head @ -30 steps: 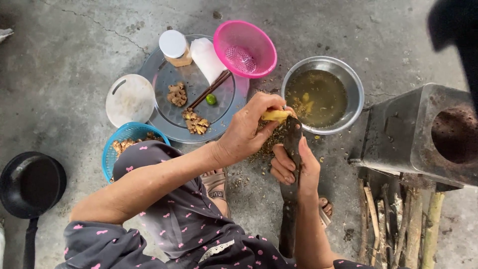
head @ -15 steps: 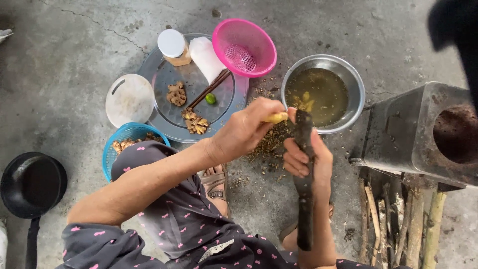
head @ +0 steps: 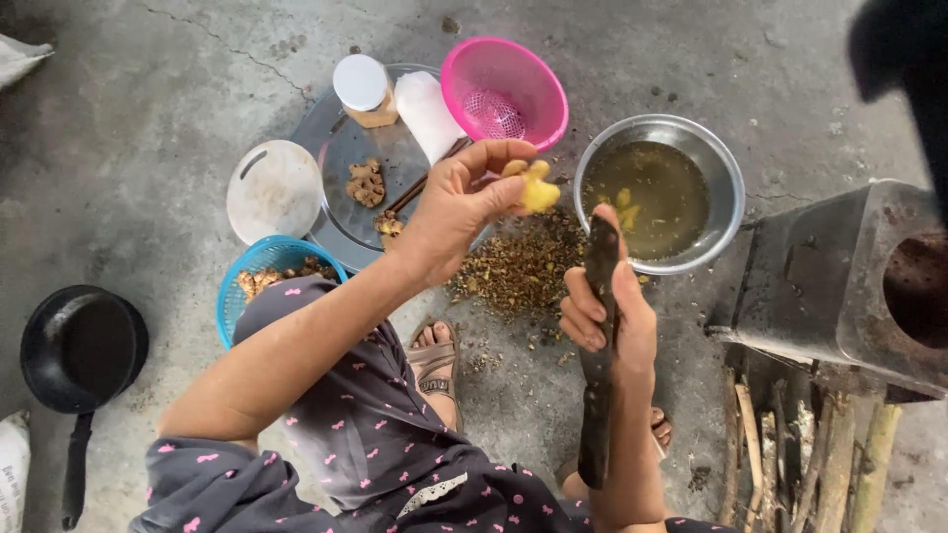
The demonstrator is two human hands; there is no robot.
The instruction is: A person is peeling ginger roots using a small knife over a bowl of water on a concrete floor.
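**Peeled root lifted clear of the blade**

Since the earlier frames, the left hand [head: 459, 212] has carried the yellow peeled root [head: 533, 188] up and away from the knife [head: 599, 326]; a second ago the piece lay against the blade, and now the two are apart. The root sits above the concrete floor [head: 148, 109], between the pink strainer basket [head: 504, 94] and the steel bowl [head: 660, 192] of cloudy liquid. The thumb and first fingers pinch it at the tips, with the other fingers curled loosely behind.

The right hand [head: 604, 321] is closed around the long dark knife, fingers wrapped tight on the handle, and the blade points up toward the bowl's rim. It has tilted more upright than it was half a second ago.

Below the root lies a heap of brown peelings [head: 518, 271]. Further out stand a round metal tray [head: 346, 188] with unpeeled pieces and sticks, a white-lidded jar [head: 363, 91], a white round lid [head: 275, 190], a blue basket [head: 259, 271], a black pan [head: 84, 345] and a metal stove [head: 849, 286] with firewood under it.

A likely risk is that the wet, smooth piece slips from so small a pinch and drops into the peelings. The upright blade also stands near the left wrist, so a quick return could nick the skin.
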